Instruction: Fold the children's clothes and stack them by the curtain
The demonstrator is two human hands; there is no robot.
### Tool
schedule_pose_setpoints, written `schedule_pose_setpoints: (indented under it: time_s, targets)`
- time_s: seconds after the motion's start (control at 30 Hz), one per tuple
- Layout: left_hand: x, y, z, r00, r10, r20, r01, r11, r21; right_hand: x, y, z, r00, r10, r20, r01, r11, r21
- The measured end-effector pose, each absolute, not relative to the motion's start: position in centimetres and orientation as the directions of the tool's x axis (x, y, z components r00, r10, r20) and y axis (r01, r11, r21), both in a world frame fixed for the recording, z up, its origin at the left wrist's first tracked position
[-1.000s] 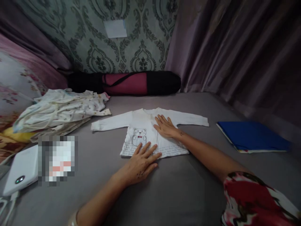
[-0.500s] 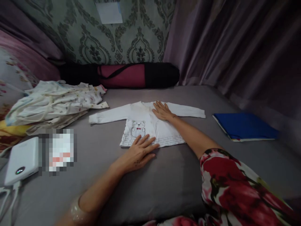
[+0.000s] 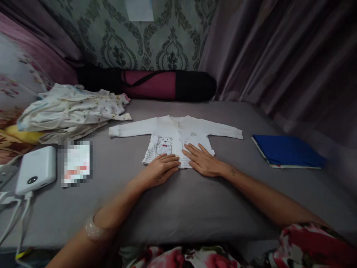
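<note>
- Resting left hand (image 3: 159, 169) and right hand (image 3: 205, 162), unclenched and backs up, on the lower front of the white shirt (image 3: 167, 128), gripping nothing visible.
- Finding most of the shirt ahead of both hands, with its long axis crosswise between outstretched sleeves (image 3: 132, 128).
- Touching with both, so calling neither nearer.

A shirt (image 3: 178, 134) lies spread on a bed (image 3: 178, 204), sleeves out to either side, a person's left hand (image 3: 161, 169) and right hand (image 3: 203, 162) side by side on its near part. Left of it sits a pile of clothes (image 3: 69, 109); in front of the pile, a power bank (image 3: 37, 167) lies left of a blurred item (image 3: 76, 163). To the right rests a folded cloth (image 3: 287, 150). Behind the shirt, a long bag (image 3: 161, 87) stretches along the wall (image 3: 119, 37).
</note>
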State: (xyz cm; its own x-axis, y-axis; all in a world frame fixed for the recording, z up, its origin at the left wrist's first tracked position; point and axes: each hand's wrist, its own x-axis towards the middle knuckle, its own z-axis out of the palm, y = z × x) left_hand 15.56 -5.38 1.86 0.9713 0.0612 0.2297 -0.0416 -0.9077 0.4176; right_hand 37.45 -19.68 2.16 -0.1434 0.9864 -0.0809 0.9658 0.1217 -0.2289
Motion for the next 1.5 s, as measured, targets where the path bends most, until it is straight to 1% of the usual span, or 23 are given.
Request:
schedule_pose_setpoints:
  time_s: [0.13,0.2,0.23,0.3,0.4,0.47,0.53,0.57,0.63,0.7,0.8,1.03,1.23,1.37,1.43,1.5]
  targets:
    - [15.4,-5.0,2.1,0.956,0.082,0.283,-0.049,-0.902,0.43,35.4,-22.5,3.2,-0.254,0.957,-0.137,0.926,0.2,-0.32]
    - [15.1,-4.6,2.3,0.938,0.156,0.311,0.009,-0.904,0.428,34.7,-23.6,4.1,-0.281,0.947,-0.157,0.909,0.21,-0.361]
    - [14.9,-4.3,2.4,0.917,0.224,0.329,0.071,-0.906,0.418,34.4,-24.0,4.8,-0.291,0.943,-0.159,0.9,0.213,-0.381]
    - [14.5,-3.6,2.5,0.835,0.407,0.371,0.258,-0.885,0.388,33.8,-24.2,6.3,-0.305,0.941,-0.147,0.88,0.219,-0.42]
    - [13.7,-2.6,2.3,0.655,0.662,0.365,0.562,-0.749,0.35,32.9,-22.7,8.3,-0.275,0.957,-0.092,0.865,0.205,-0.458]
    - [13.4,-2.1,2.0,0.582,0.759,0.293,0.681,-0.652,0.335,32.1,-20.6,8.6,-0.206,0.978,-0.023,0.868,0.171,-0.466]
    - [13.2,-2.0,1.9,0.56,0.802,0.208,0.73,-0.597,0.333,31.2,-17.9,7.9,-0.116,0.992,0.057,0.877,0.129,-0.462]
    - [13.1,-2.0,1.8,0.561,0.811,0.166,0.74,-0.581,0.339,30.8,-16.5,7.2,-0.082,0.994,0.075,0.887,0.107,-0.45]
    - [13.0,-2.1,1.7,0.572,0.814,0.102,0.741,-0.566,0.362,30.2,-13.7,5.5,-0.06,0.998,0.009,0.912,0.059,-0.406]
    - [12.9,-2.1,1.6,0.585,0.808,0.076,0.728,-0.563,0.391,29.7,-11.2,3.8,-0.033,0.997,-0.063,0.938,0.009,-0.346]
    - [12.7,-2.0,1.7,0.589,0.806,0.055,0.721,-0.556,0.413,29.4,-8.2,2.1,0.002,0.998,-0.067,0.959,-0.02,-0.281]
    - [12.6,-1.8,2.8,0.596,0.799,-0.082,0.741,-0.507,0.441,30.0,-2.6,1.0,0.124,0.991,-0.058,0.954,-0.135,-0.269]
    - [12.2,-1.2,2.8,0.607,0.787,-0.11,0.733,-0.5,0.461,31.0,0.8,0.7,0.245,0.97,-0.002,0.934,-0.236,-0.269]
    - [12.2,-0.6,3.0,0.601,0.783,-0.163,0.731,-0.456,0.508,31.1,1.2,0.6,0.284,0.956,0.078,0.925,-0.252,-0.285]
    - [12.2,-0.4,3.1,0.591,0.786,-0.179,0.727,-0.424,0.54,30.9,0.9,0.5,0.358,0.924,0.135,0.906,-0.308,-0.29]
    - [12.2,-0.2,3.2,0.585,0.788,-0.192,0.719,-0.394,0.573,30.5,0.4,0.4,0.437,0.886,0.154,0.878,-0.383,-0.289]
